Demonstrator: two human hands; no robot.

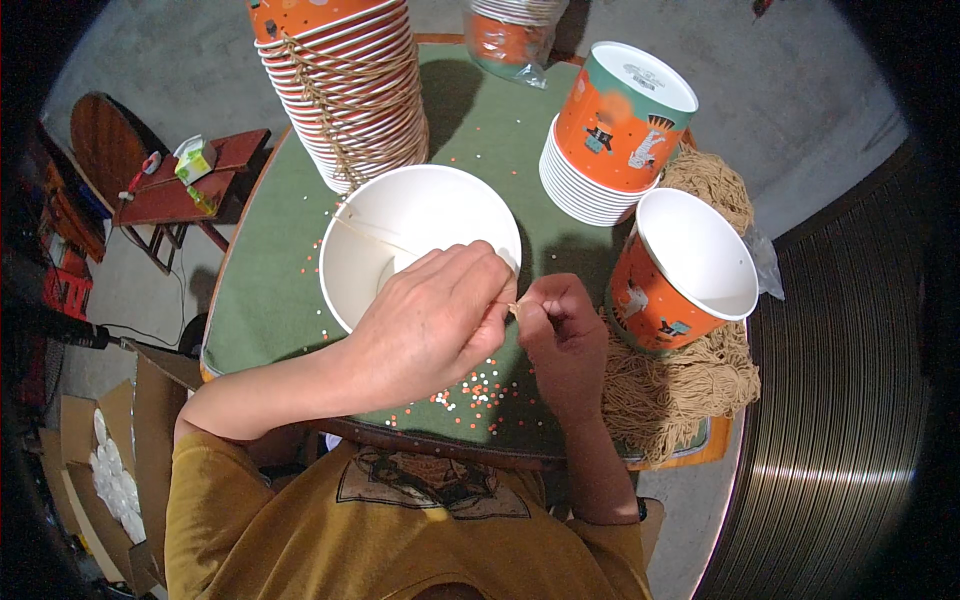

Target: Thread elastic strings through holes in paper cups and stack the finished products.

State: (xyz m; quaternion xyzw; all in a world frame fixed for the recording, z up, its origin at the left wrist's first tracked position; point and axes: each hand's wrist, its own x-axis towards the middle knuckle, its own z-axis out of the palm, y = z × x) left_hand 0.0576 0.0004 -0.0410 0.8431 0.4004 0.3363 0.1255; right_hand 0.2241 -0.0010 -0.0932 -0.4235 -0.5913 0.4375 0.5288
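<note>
String (pixel 513 311) is pinched in the fingertips of both hands, just beside the right edge of a white-lined bucket (pixel 440 195) on a green-covered table (pixel 270 240). The left hand (pixel 430 310), back up, reaches across the near side of the bucket's mouth, fingers closed on the strand; the right hand (pixel 565 335) grips close by with thumb and curled fingers. A length of the strand crosses the bucket's mouth from its left rim toward the left hand. Whether the left hand touches the bucket cannot be told.

Beyond stands a tall stack (pixel 355 115) of buckets, cords draped down its side. To its right are a bagged stack (pixel 510 35) and a shorter, upside-down stack (pixel 625 125) in orange and green. One orange bucket (pixel 665 295), mouth up, stands among tan hanks (pixel 680 395). Orange and white dots (pixel 475 395) speckle the table near the person's mustard shirt (pixel 330 540). At left, a tissue box (pixel 195 160) sits on a red bench (pixel 235 155), and an open carton (pixel 150 440) holds white items.
</note>
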